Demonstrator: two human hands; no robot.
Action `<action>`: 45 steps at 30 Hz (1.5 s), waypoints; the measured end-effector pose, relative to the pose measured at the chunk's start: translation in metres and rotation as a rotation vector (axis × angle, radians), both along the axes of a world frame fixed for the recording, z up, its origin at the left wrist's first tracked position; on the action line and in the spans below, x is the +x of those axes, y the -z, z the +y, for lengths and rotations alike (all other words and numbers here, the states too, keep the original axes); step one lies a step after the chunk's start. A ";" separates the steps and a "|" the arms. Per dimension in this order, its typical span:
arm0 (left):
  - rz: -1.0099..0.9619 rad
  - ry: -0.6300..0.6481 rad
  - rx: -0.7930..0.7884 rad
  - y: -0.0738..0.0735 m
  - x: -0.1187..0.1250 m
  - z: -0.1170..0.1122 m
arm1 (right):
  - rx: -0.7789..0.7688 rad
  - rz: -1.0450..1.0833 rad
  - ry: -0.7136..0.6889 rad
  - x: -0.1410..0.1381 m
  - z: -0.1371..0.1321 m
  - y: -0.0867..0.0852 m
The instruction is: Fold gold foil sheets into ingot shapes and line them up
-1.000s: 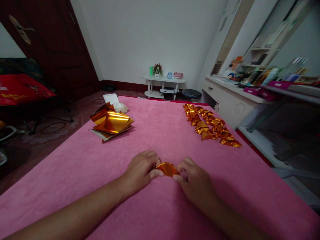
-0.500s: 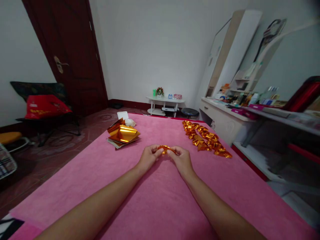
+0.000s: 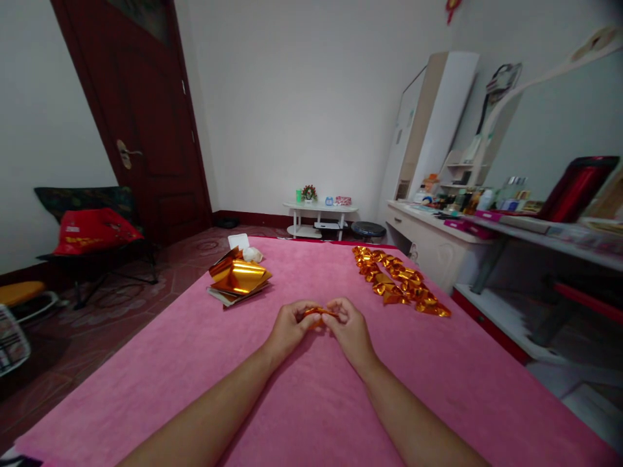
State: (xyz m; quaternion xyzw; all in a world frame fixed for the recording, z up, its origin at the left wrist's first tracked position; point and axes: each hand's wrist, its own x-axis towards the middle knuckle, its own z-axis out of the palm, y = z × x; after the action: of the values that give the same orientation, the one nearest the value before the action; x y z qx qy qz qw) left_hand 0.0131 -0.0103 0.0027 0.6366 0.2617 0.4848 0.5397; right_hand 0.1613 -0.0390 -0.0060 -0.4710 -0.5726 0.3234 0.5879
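Observation:
Both hands meet over the middle of the pink cloth (image 3: 311,402), pinching one small piece of shiny gold foil paper (image 3: 318,311). My left hand (image 3: 292,327) is closed on its left end, thumb in front. My right hand (image 3: 349,326) grips the right end between thumb and fingers. Much of the piece is hidden by the fingers. To the left lies a stack of flat gold foil sheets (image 3: 241,277), the top ones curling up. To the right, several folded gold foil pieces (image 3: 399,279) lie in rows.
Behind the foil stack are a white, crumpled lump (image 3: 252,254) and a flat white item (image 3: 238,242). A dressing table (image 3: 428,224) with bottles stands at the right. On the left, a chair holds a red bag (image 3: 97,230). A small white table (image 3: 321,207) stands by the far wall.
The camera view has tilted up slightly, so everything appears lower. My right fingers have shifted on the foil piece and are more raised; the hands are a little closer together.

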 end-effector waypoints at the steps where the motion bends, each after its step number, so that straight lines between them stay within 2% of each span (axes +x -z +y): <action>1: -0.010 0.007 -0.017 0.000 0.001 -0.001 | 0.020 0.002 0.002 -0.001 -0.001 -0.001; 4: -0.032 0.002 -0.049 -0.001 0.002 -0.003 | 0.057 -0.012 -0.025 -0.004 -0.004 -0.003; 9: -0.041 -0.041 -0.050 0.002 0.001 -0.001 | 0.068 -0.035 0.008 -0.004 -0.004 -0.004; 16: -0.034 -0.074 -0.049 0.003 0.002 0.000 | 0.217 -0.165 0.074 -0.003 -0.008 -0.010; 23: -0.007 -0.083 -0.075 -0.003 0.001 -0.003 | 0.225 -0.189 0.050 -0.005 -0.010 -0.013; 31: -0.018 -0.038 -0.127 0.000 -0.001 -0.003 | 0.231 -0.231 0.057 -0.005 -0.009 -0.011; 40: -0.012 -0.041 -0.118 -0.003 -0.001 -0.005 | 0.282 -0.277 0.073 -0.006 -0.012 -0.015; 45: 0.010 -0.016 -0.102 0.001 -0.002 -0.004 | 0.235 -0.239 0.075 -0.006 -0.011 -0.013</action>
State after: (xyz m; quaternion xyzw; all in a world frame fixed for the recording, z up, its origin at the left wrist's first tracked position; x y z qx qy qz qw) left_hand 0.0116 -0.0143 0.0018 0.6085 0.2940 0.4717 0.5664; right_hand 0.1556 -0.0502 0.0069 -0.4554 -0.6542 0.1738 0.5783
